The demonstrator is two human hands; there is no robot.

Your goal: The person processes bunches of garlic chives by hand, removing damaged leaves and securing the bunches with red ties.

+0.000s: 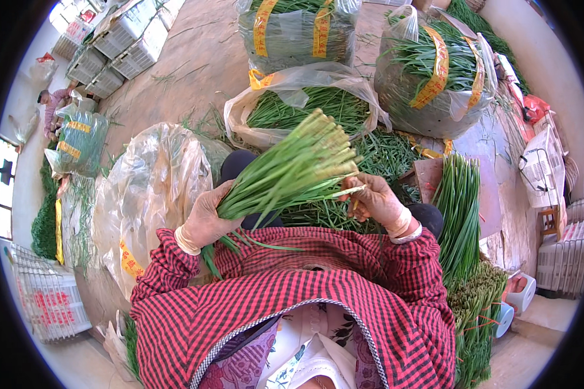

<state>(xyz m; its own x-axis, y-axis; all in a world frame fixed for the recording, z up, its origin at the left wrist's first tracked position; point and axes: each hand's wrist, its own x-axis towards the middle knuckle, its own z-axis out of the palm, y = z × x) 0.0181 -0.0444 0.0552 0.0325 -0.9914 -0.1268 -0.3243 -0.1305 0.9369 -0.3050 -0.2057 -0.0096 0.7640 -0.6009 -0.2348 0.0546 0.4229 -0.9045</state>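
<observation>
My left hand [209, 214], in a thin glove, is closed around the leafy part of a bunch of garlic chives [292, 165]. The pale cut ends of the bunch point up and to the right. At its lower right edge, my right hand [375, 197], also gloved, pinches the pale end of a stalk [343, 193] between thumb and fingers. Loose green leaves [321, 214] lie below the hands, between my knees. Just beyond the bunch, an open plastic bag [233, 116] holds more chives.
Two filled bags [297, 41] [433, 82] with yellow tape stand farther off. Crumpled plastic [151, 194] lies on the left. To the right are a laid-out row of chives [457, 214] and tied bunches [477, 311]. Crates [126, 34] are stacked far left, near another person [56, 109].
</observation>
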